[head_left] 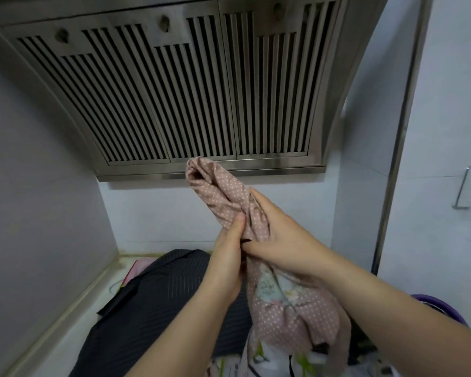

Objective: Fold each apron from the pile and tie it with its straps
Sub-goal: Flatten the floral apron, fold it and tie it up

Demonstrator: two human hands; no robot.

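Slats of a brushed stainless-steel range hood (174, 91), set in three panels, fill the upper frame above a pale-walled kitchen corner. A bent metal hook (462, 189) hangs on the right-hand wall. Below, on the white counter (74, 330), lies one dark grey pinstriped cloth (152, 295), with a pink edge of something showing from beneath its far corner; both forearms cross in front of it. A purple round rim (441, 306) peeks out behind the right arm, and a white floral-print fabric (269, 357) sits at the bottom edge.

Held in the air over the counter is one dusty-pink, white-dotted apron (223, 202), bunched into a long roll. Its long axis runs diagonally, the rolled end pointing up and left toward the hood's lower lip, the loose end, with a pale floral patch, hanging down to the right. The left hand (229, 257) grips the roll at mid-length, thumb pressed up against the cloth. The right hand (278, 235) wraps over it just beside, fingers curled round the bundle, the two hands touching.
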